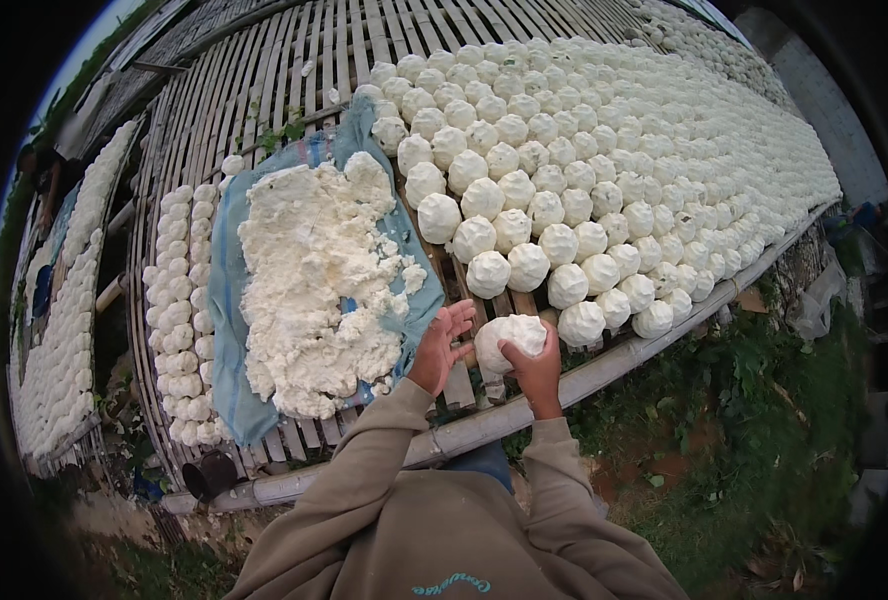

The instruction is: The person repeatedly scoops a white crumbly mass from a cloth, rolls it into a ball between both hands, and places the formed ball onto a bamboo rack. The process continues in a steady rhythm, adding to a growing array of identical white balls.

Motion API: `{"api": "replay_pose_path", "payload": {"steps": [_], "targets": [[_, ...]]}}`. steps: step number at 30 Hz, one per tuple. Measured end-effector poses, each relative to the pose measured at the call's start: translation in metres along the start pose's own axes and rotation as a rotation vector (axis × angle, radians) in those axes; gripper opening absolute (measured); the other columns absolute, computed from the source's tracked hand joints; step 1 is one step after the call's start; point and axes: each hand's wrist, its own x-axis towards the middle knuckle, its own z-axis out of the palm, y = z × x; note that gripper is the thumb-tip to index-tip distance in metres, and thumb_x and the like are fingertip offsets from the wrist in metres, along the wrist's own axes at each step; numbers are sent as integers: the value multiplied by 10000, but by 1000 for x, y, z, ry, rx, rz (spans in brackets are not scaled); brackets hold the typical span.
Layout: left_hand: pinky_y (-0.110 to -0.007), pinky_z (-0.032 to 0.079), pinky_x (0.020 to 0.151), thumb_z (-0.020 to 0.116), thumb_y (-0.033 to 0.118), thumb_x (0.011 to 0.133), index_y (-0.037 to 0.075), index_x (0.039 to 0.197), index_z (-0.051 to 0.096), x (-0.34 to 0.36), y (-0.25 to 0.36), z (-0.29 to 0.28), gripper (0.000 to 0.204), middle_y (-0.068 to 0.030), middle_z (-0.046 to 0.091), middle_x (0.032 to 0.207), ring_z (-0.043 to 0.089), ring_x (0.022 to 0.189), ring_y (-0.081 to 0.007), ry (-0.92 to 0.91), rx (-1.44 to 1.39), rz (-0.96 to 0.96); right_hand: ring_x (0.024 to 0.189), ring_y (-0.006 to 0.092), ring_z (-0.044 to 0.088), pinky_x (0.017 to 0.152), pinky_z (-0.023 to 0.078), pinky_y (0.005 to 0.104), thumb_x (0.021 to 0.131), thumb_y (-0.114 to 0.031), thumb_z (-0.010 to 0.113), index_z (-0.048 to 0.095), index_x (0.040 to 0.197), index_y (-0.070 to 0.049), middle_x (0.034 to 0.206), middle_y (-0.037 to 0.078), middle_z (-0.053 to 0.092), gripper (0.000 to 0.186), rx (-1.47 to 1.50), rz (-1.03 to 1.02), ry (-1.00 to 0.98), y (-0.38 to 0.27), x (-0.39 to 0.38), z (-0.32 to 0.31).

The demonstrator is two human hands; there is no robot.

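A rounded white lump of moist, dough-like mass [510, 341] is gripped in my right hand [536, 362], just above the slatted rack's front rail. My left hand [445, 345] is open beside it, fingers spread, palm turned toward the lump and apart from it. To the left of my hands, a heap of crumbly white mass [314, 270] lies on a blue woven sheet [229, 300]. Rows of similar white balls [529, 266] with pinched, ridged tops stand on the rack right beyond my hands.
The bamboo slat rack [294, 80] ends at a thick bamboo pole [474, 430] near my body. More white balls [176, 310] line the left side. A dark pot [210, 475] stands by the pole at lower left. Another loaded rack [59, 340] lies farther left. Grass [724, 460] covers ground at right.
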Motion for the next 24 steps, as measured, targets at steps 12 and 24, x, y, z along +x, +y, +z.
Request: {"api": "replay_pose_path", "payload": {"steps": [12, 24], "targets": [[-361, 532, 927, 590, 383, 1071, 62, 1346, 640, -90, -13, -166, 425, -94, 678, 1288, 629, 1122, -220, 725, 204, 101, 1395, 460, 423, 1088, 446, 556, 807, -250, 867, 413, 1477, 19, 1479, 295, 417, 852, -991, -332, 557, 34, 82, 29], [-505, 435, 1099, 730, 143, 904, 59, 1347, 631, -72, 8, -202, 462, -170, 568, 1396, 531, 1307, -378, 733, 925, 364, 976, 330, 661, 914, 500, 487, 862, -174, 757, 611, 1308, -58, 1090, 119, 686, 483, -941, -427, -440, 61, 58, 162]]}}
